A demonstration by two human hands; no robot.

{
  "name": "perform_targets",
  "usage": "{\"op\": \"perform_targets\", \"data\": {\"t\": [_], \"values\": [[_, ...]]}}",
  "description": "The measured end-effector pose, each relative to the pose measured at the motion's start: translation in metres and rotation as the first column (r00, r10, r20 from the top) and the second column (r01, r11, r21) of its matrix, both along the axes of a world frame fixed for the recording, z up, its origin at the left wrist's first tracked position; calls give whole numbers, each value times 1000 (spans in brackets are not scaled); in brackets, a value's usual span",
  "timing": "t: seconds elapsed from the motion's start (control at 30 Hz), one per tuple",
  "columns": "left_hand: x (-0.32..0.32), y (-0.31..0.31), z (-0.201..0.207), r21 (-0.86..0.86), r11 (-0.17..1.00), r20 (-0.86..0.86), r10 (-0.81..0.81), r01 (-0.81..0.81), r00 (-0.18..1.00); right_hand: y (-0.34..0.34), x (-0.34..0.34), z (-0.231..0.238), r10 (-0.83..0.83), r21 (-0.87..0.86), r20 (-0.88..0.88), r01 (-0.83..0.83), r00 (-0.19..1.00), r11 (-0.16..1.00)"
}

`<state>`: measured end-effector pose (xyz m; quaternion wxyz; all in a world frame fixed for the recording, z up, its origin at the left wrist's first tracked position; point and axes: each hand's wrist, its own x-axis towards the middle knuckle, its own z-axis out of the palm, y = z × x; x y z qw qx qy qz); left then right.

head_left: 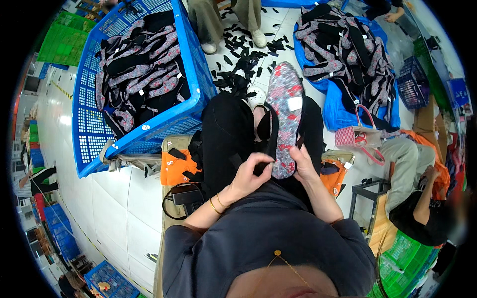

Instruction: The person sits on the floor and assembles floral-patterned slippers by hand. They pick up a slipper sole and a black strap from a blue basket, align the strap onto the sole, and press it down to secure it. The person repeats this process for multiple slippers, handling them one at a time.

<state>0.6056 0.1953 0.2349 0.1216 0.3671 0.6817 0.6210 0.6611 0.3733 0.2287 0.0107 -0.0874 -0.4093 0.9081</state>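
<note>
A slipper-shaped fabric piece (287,121) lies over my lap, toe end pointing away from me. Its long sole face is mottled grey, black and red, with a white label on it and black fabric along its left side. My right hand (304,165) grips the near, heel end from the right, thumb on the mottled face. At the left edge of that same end, my left hand (256,170) is closed in a pinch on the black fabric edge. Whether something small sits between those fingertips, I cannot make out.
A blue plastic crate (191,74) full of similar pieces stands at left. More lie on a blue sheet (334,107) at right. Black scraps (243,62) litter the floor ahead, near another person's shoes. A pink-and-white bag (355,136) and a seated person (422,198) are at right.
</note>
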Motion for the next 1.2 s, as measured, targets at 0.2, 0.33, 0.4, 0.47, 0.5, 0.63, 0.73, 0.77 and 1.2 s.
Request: {"op": "perform_targets", "data": {"t": [0.2, 0.33, 0.4, 0.47, 0.5, 0.63, 0.73, 0.77, 1.2], "values": [[-41, 7, 15, 154, 982, 568, -179, 110, 803, -27, 6, 52, -147, 926, -61, 111, 987, 361], [-60, 14, 33, 335, 942, 766, -282, 15, 577, -22, 11, 46, -62, 849, -141, 153, 988, 506], [-62, 9, 22, 373, 928, 832, -328, -13, 448, -6, 8, 48, -134, 840, -108, 163, 985, 518], [-61, 7, 20, 367, 930, 828, -328, 3, 454, 4, 2, 57, -195, 866, -42, 133, 980, 483], [-60, 6, 15, 381, 924, 821, -345, 12, 455, 6, -1, 64, -184, 878, -14, 100, 983, 467], [-55, 8, 4, 420, 907, 820, -390, 24, 419, 6, -21, 57, -108, 895, -225, 249, 968, 370], [-52, 8, 4, 352, 935, 828, -332, 43, 452, 4, -29, 51, -179, 844, -169, 236, 969, 481], [-54, 7, 2, 357, 932, 840, -347, 57, 417, 5, -32, 43, -205, 826, -166, 250, 964, 506], [-63, 36, 21, 100, 967, 541, 147, -236, 828, -15, 5, 21, 6, 639, 434, -313, 901, 703]]}}
